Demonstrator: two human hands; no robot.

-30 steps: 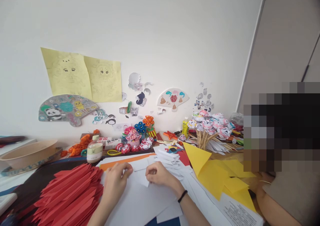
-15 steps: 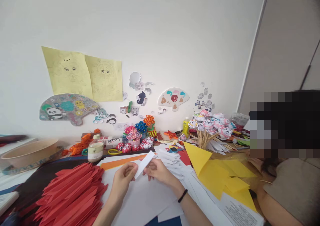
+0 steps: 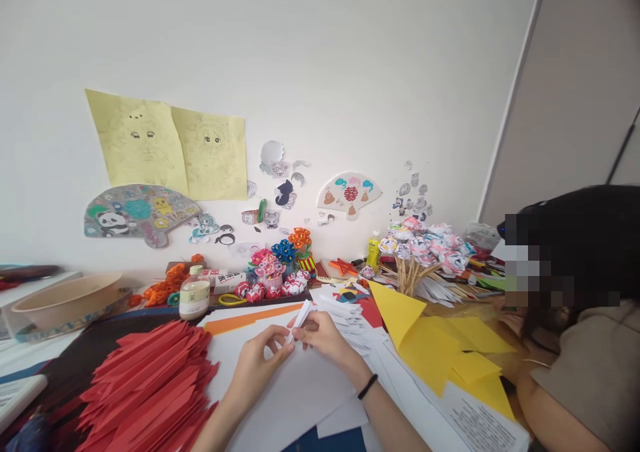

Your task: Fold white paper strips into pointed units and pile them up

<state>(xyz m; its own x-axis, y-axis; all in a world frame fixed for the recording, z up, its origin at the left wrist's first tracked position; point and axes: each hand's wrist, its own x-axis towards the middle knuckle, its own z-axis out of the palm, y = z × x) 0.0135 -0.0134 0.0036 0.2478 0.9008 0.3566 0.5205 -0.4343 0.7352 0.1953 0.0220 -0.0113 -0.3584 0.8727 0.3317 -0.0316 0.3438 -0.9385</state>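
Note:
A narrow folded strip of white paper [image 3: 303, 313] is held upright at a slant between my two hands. My left hand [image 3: 263, 357] pinches its lower end, thumb and fingers meeting there. Higher up, my right hand [image 3: 320, 335] grips the strip between thumb and fingers; a black band circles that wrist. White sheets [image 3: 280, 405] lie flat beneath both hands. To the left is a heap of folded red paper pieces [image 3: 150, 385]. Just beyond my right hand lies a pile of folded white pieces [image 3: 345, 315].
Yellow paper sheets [image 3: 440, 345] and a printed page [image 3: 475, 419] lie to the right, beside another person [image 3: 590, 359]. A bottle [image 3: 194, 295], paper flowers [image 3: 270, 275] and paper blooms on sticks [image 3: 420, 249] line the wall. A beige basin [image 3: 65, 299] stands far left.
The white strip has been turned and now looks narrower. My left fingers have shifted along to its lower end, and my right thumb has moved onto its face.

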